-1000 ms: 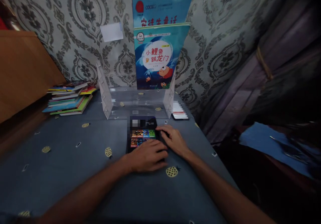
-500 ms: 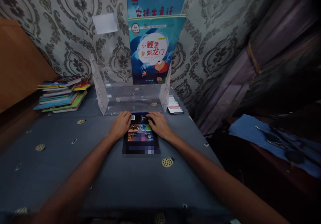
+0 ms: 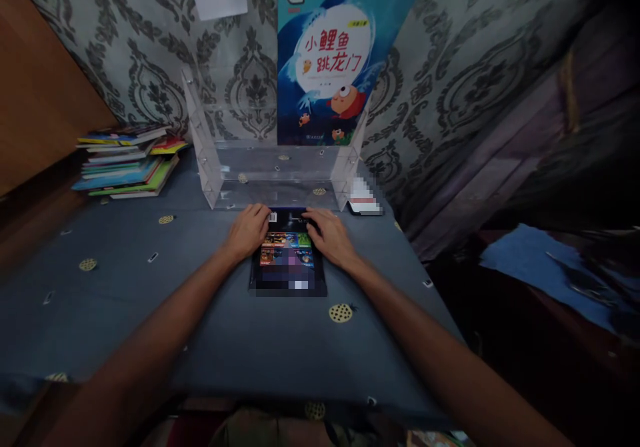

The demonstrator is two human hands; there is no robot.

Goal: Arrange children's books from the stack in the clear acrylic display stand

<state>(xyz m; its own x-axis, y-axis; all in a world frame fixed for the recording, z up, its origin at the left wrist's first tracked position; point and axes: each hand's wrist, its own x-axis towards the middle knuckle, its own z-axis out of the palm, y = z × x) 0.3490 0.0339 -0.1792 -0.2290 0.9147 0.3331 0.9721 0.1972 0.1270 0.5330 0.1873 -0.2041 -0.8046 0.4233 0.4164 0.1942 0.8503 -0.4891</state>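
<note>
A dark book (image 3: 287, 260) with small coloured pictures on its cover lies flat on the blue-grey tablecloth (image 3: 150, 300). My left hand (image 3: 247, 231) rests on its far left corner, fingers curled over the edge. On the far right corner sits my right hand (image 3: 330, 235), gripping the same way. Just beyond the book stands a clear acrylic book stand (image 3: 273, 173). A blue picture book (image 3: 335, 60) with a cartoon fish stands upright in the stand's back right part.
A stack of thin colourful books (image 3: 127, 163) lies at the back left beside a wooden panel (image 3: 35, 93). A small card (image 3: 365, 200) lies right of the stand. Patterned wallpaper is behind; a curtain (image 3: 525, 120) and blue cloth (image 3: 540, 267) lie past the table's right edge.
Both hands moved from the book's near right side up to its far corners. The view has shifted closer and lower, so the upper standing book is out of frame.
</note>
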